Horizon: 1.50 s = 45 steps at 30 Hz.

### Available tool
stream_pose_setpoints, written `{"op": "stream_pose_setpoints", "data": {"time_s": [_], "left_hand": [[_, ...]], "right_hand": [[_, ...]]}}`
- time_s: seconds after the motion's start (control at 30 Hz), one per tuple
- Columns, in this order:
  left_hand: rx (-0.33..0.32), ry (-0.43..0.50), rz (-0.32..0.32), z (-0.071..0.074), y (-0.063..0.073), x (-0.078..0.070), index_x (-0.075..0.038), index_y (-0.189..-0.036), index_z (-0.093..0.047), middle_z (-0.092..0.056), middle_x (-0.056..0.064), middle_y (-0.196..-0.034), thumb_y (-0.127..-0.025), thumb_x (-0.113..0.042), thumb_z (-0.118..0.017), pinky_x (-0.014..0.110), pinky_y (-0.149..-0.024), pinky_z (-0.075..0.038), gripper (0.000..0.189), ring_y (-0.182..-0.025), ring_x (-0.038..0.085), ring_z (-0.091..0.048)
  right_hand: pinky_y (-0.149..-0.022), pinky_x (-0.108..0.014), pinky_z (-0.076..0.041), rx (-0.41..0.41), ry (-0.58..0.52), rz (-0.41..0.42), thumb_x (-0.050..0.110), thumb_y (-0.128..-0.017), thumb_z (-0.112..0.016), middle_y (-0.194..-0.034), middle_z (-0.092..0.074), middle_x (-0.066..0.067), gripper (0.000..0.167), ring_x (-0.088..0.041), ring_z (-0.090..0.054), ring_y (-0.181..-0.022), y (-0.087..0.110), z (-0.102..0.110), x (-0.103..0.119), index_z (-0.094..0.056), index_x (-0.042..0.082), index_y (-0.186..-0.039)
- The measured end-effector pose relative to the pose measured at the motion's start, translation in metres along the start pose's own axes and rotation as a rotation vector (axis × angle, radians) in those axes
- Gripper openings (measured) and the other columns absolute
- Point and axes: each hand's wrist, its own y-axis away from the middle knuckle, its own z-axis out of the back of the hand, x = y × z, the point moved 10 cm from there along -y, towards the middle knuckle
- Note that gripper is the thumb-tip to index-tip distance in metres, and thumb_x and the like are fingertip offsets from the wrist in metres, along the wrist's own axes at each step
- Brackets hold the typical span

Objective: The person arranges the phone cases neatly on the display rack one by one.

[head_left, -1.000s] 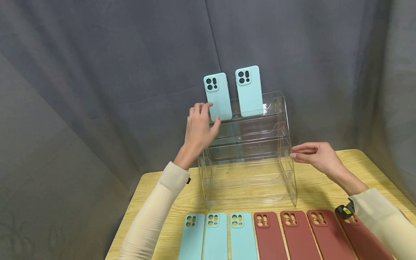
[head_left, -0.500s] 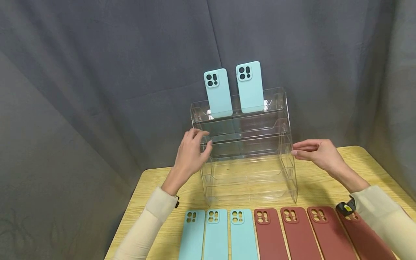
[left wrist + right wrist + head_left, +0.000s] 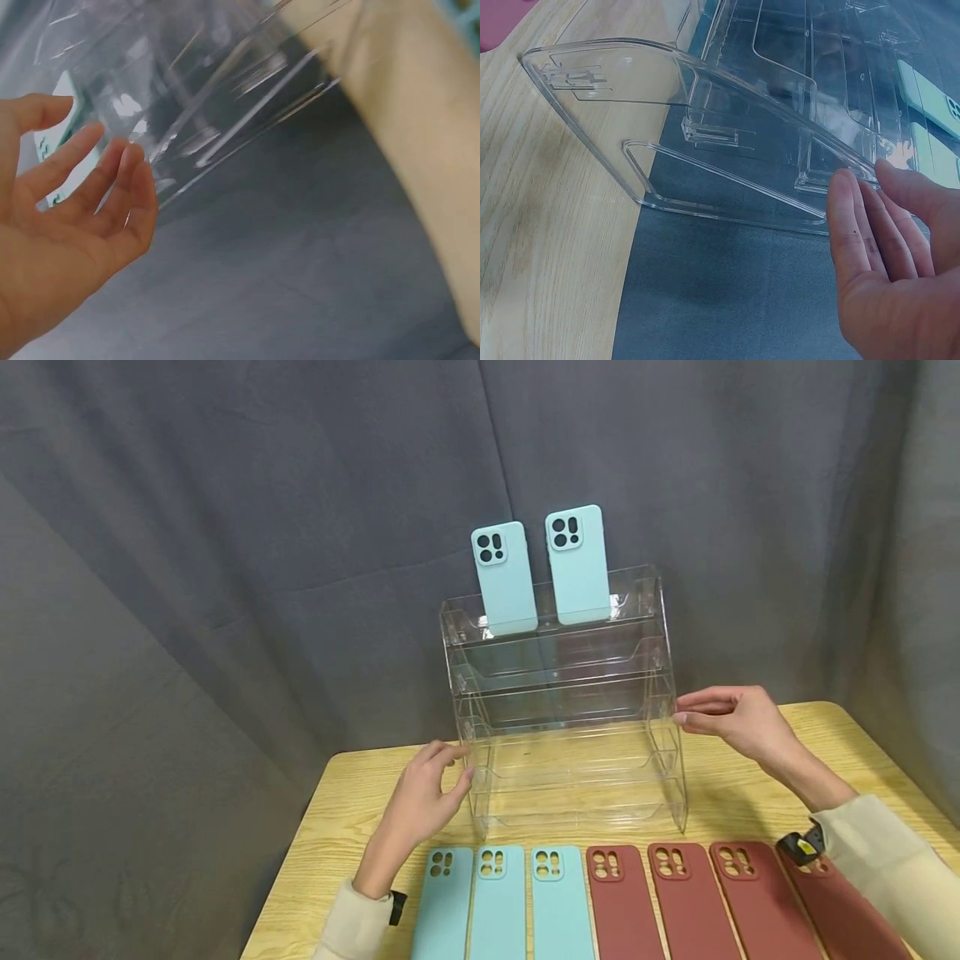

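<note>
A clear tiered display rack (image 3: 570, 693) stands on the table. Two mint phone cases, a left one (image 3: 506, 585) and a right one (image 3: 578, 568), lean upright in its top tier. My left hand (image 3: 420, 797) is beside the rack's lower left side, holding nothing, its fingers loosely bent; the left wrist view shows the empty palm (image 3: 75, 240). On the rack's other side, my right hand (image 3: 738, 722) has its fingertips at the side panel. In the right wrist view, the thumb and nearly straight fingers (image 3: 847, 232) meet at the panel's edge.
In front of the rack, a row lies flat on the wooden table (image 3: 352, 827): three mint phone cases (image 3: 498, 902) at left, several dark red phone cases (image 3: 626, 902) at right. My right forearm passes over the rightmost red one. A grey curtain (image 3: 337, 527) hangs behind.
My left hand has moved down from the left mint case in the top tier to beside the rack's lower left side. The right hand stays at the rack's right side.
</note>
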Motion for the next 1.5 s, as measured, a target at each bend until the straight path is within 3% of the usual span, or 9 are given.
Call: {"op": "stream_pose_setpoints", "data": {"time_s": [0.2,0.4,0.67,0.73,0.97,1.17,1.5], "left_hand": [[0.098,0.018,0.093,-0.024,0.040,0.026,-0.012,-0.124,-0.074,-0.072,0.005,-0.119,-0.100,-0.023,-0.071,0.042,-0.084,-0.060,0.027,-0.106,0.023,-0.069],[0.163,0.029,0.167,-0.044,0.065,0.045,-0.013,-0.128,-0.072,-0.072,0.004,-0.122,-0.101,-0.026,-0.071,0.039,-0.084,-0.060,0.030,-0.109,0.021,-0.068],[0.314,-0.030,0.189,-0.074,0.094,0.059,-0.008,-0.136,-0.066,-0.066,0.015,-0.134,-0.099,-0.030,-0.073,0.053,-0.094,-0.059,0.043,-0.126,0.037,-0.061],[0.352,-0.030,0.202,-0.081,0.101,0.062,-0.007,-0.139,-0.064,-0.063,0.017,-0.138,-0.099,-0.031,-0.074,0.057,-0.097,-0.058,0.047,-0.129,0.040,-0.058],[0.399,-0.049,0.251,-0.094,0.111,0.071,-0.008,-0.142,-0.062,-0.058,0.019,-0.143,-0.097,-0.039,-0.075,0.065,-0.104,-0.052,0.056,-0.134,0.045,-0.055],[0.430,-0.052,0.255,-0.101,0.117,0.072,-0.007,-0.143,-0.060,-0.054,0.022,-0.145,-0.096,-0.042,-0.076,0.068,-0.102,-0.051,0.061,-0.133,0.046,-0.052],[0.453,-0.050,0.290,-0.107,0.120,0.074,-0.009,-0.146,-0.060,-0.050,0.025,-0.149,-0.091,-0.041,-0.080,0.078,-0.100,-0.048,0.066,-0.138,0.053,-0.047]], "right_hand": [[-0.081,-0.013,-0.054,0.000,0.019,-0.004,0.041,-0.097,-0.077,-0.114,-0.082,-0.007,0.053,0.002,-0.076,-0.093,0.000,-0.001,0.001,-0.071,0.002,-0.133],[-0.085,-0.022,-0.054,-0.011,0.043,-0.006,0.043,-0.096,-0.077,-0.113,-0.082,-0.006,0.054,0.006,-0.073,-0.092,0.001,0.000,0.001,-0.072,0.004,-0.132],[-0.093,-0.040,-0.058,-0.019,0.061,0.005,0.043,-0.096,-0.077,-0.115,-0.081,-0.010,0.050,0.007,-0.072,-0.092,0.001,-0.002,0.000,-0.073,0.007,-0.131],[-0.092,-0.039,-0.059,-0.020,0.062,0.005,0.043,-0.096,-0.077,-0.115,-0.081,-0.010,0.050,0.007,-0.072,-0.092,0.001,-0.002,0.000,-0.073,0.007,-0.130],[-0.081,-0.018,-0.054,-0.027,0.059,0.009,0.042,-0.096,-0.077,-0.113,-0.082,-0.009,0.048,0.005,-0.073,-0.091,0.001,0.000,0.001,-0.074,0.007,-0.128],[-0.082,-0.018,-0.054,-0.030,0.062,0.013,0.042,-0.096,-0.077,-0.112,-0.082,-0.008,0.048,0.006,-0.073,-0.091,0.001,0.000,0.002,-0.074,0.006,-0.128],[-0.080,-0.014,-0.052,-0.036,0.027,0.021,0.041,-0.095,-0.079,-0.103,-0.083,0.006,0.048,0.007,-0.072,-0.091,0.000,0.001,0.002,-0.074,0.005,-0.128]]}}
